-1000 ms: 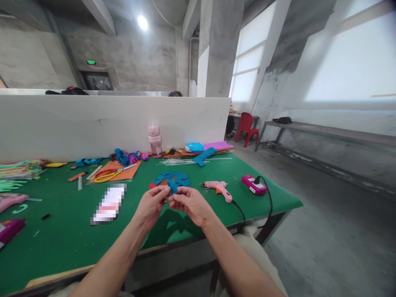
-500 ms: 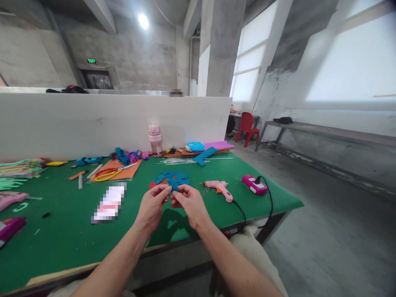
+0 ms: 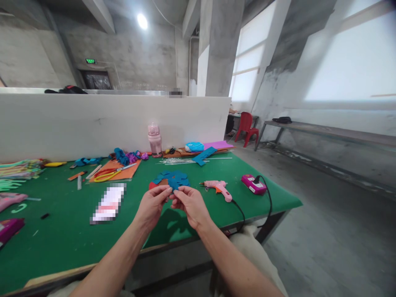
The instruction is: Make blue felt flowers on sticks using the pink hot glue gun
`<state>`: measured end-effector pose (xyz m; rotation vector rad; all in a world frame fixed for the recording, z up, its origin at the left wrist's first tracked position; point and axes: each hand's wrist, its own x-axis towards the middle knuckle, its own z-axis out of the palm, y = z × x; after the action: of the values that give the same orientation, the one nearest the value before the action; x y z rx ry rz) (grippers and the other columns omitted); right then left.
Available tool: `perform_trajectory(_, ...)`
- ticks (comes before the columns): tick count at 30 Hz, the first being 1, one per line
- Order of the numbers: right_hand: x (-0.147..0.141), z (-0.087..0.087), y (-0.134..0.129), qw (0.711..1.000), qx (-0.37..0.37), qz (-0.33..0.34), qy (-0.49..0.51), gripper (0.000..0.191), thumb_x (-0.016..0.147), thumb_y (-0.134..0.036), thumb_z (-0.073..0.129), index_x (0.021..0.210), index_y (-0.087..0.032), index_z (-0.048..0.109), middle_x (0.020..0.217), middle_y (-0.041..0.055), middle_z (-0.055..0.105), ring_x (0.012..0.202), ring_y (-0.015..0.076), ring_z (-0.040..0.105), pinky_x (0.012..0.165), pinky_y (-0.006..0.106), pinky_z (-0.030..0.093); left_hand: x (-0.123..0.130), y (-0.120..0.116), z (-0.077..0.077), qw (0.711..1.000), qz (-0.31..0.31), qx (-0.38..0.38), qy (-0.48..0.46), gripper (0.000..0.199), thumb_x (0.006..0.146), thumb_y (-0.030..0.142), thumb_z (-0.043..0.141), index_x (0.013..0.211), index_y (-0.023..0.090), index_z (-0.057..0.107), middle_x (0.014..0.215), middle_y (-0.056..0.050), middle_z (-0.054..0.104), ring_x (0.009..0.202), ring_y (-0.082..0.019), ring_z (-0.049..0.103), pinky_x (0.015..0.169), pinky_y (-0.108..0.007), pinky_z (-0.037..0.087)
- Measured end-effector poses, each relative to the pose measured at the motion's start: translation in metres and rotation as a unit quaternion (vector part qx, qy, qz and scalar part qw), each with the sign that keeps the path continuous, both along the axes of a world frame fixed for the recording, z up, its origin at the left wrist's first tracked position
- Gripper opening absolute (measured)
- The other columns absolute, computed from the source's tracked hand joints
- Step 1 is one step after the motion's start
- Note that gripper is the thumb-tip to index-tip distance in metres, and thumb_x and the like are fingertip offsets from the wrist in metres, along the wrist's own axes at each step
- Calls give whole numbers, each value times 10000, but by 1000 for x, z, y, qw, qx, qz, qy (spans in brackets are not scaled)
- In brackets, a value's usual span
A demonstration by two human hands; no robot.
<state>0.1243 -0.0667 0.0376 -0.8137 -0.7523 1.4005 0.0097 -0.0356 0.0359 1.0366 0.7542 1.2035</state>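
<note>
Left hand (image 3: 154,203) and right hand (image 3: 192,203) pinching a blue craft piece (image 3: 175,186)
It sits between their fingertips (image 3: 181,195) above the green tabletop (image 3: 62,245), just before the blue cutouts (image 3: 181,176); a pink hot-glue gun (image 3: 218,187) lies to the right.

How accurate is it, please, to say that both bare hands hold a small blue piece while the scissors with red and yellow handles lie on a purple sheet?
One colour is wrong: the head view shows the scissors with red and yellow handles on an orange sheet. The bare left hand and bare right hand do hold the small blue piece.
</note>
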Motion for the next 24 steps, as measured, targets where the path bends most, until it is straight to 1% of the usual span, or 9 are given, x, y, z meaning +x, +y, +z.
perform_trajectory(9, -2, -1, -1, 1000, 28, 1, -14, 218, 596, -297, 680, 696, -122, 596, 592, 1, 616, 473, 69, 513, 497, 214, 468, 1, 0, 1, 999, -22, -7, -23, 161, 595, 228, 717, 689, 119, 645, 601, -2, 576, 552, -84, 513, 544, -208, 410)
perform_trajectory(13, -4, -3, -1, 997, 57, -18, -56, 202, 629, -298, 649, 718, -126, 593, 590, -8, 612, 490, 79, 534, 531, 225, 479, 0, 1, 1, 999, -18, -9, -27, 164, 594, 228, 716, 656, 117, 612, 576, 11, 548, 539, -80, 507, 524, -199, 404)
perform_trajectory(19, -6, -10, -2, 986, 100, -38, -130, 169, 665, -284, 625, 758, -147, 587, 646, 0, 627, 517, 98, 561, 540, 233, 483, 1, -1, 5, 999, -10, -20, -30, 177, 596, 234, 711, 647, 126, 580, 557, 32, 519, 497, -68, 479, 482, -192, 389)
perform_trajectory(21, -6, -12, -2, 985, 103, -34, -136, 169, 681, -298, 613, 755, -149, 590, 645, 3, 622, 516, 103, 560, 538, 243, 487, 2, -1, 6, 999, -7, -22, -39, 186, 592, 237, 712, 638, 129, 569, 556, 41, 510, 496, -62, 478, 477, -184, 387)
perform_trajectory(24, -8, -13, -2, 989, 88, -27, -113, 181, 675, -309, 621, 740, -143, 591, 639, 6, 620, 511, 101, 556, 542, 248, 490, 2, -1, 5, 998, -9, -25, -49, 200, 587, 250, 715, 639, 131, 563, 556, 46, 502, 491, -61, 477, 466, -181, 385)
